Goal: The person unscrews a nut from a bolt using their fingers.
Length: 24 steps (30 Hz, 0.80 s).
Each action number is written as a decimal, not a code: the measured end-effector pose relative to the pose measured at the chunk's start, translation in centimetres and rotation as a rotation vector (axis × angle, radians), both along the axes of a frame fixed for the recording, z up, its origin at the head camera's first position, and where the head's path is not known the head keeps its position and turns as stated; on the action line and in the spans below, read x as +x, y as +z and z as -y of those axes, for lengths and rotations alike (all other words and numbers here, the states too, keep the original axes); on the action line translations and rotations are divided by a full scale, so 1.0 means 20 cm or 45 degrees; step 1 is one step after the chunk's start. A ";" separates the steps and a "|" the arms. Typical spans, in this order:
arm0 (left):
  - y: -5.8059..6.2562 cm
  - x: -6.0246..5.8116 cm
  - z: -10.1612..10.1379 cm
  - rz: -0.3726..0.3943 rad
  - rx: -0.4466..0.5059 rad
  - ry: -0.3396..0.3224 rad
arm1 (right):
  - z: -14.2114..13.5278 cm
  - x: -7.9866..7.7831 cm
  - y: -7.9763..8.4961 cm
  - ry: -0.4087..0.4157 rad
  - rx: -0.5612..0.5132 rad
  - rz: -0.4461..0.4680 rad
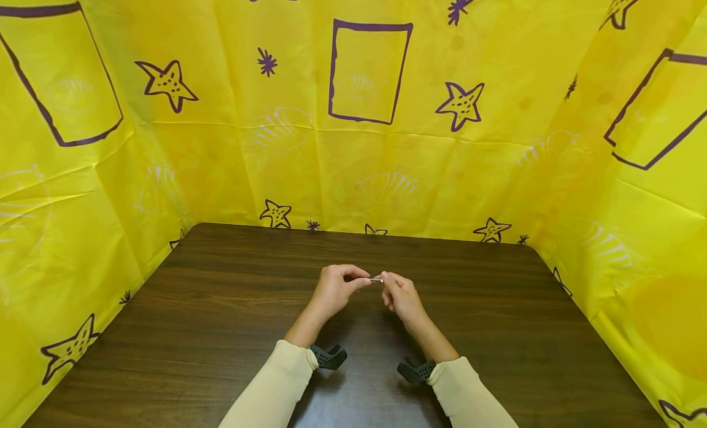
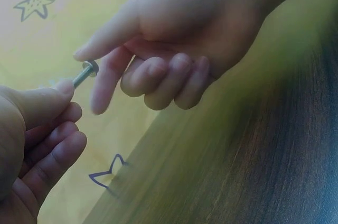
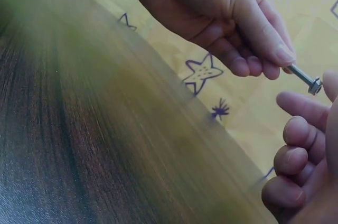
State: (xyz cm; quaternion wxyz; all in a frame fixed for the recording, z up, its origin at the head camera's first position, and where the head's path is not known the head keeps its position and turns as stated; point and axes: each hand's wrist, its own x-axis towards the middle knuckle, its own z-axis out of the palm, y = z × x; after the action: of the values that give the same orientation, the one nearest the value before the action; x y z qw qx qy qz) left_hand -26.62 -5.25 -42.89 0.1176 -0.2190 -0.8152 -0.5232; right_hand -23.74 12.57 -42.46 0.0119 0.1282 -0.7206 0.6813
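Note:
My left hand [image 1: 333, 291] pinches a small metal bolt [image 2: 79, 80] by its shank between thumb and fingers, above the table. Threads show on the shank in the left wrist view, and a wide flanged end [image 3: 315, 86] points toward my right hand [image 1: 402, 297]. The right thumb and index finger lie on either side of that end, thumb tip close beside it, with a gap between the two fingertips. The other right fingers are curled toward the palm. Part of the bolt is hidden within the left fingertips.
A dark wood-grain table [image 1: 232, 330] lies under both hands. Yellow cloth [image 1: 359, 151] with starfish and fish drawings hangs behind it and on both sides. Each wrist wears a dark band mount [image 1: 329, 357].

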 end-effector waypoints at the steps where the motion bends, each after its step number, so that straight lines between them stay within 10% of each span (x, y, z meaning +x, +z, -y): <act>1: 0.00 0.00 0.00 0.000 0.000 0.001 | 0.00 0.00 0.00 0.006 0.009 0.008; 24: 0.01 0.00 0.01 0.030 0.015 0.006 | 0.00 0.01 0.01 0.045 -0.093 -0.081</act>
State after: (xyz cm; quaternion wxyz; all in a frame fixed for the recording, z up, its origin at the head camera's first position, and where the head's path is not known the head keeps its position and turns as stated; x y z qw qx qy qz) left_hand -26.60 -5.49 -42.70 0.1104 -0.2102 -0.8139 -0.5303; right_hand -23.59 12.60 -42.31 0.0275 0.1620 -0.6921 0.7029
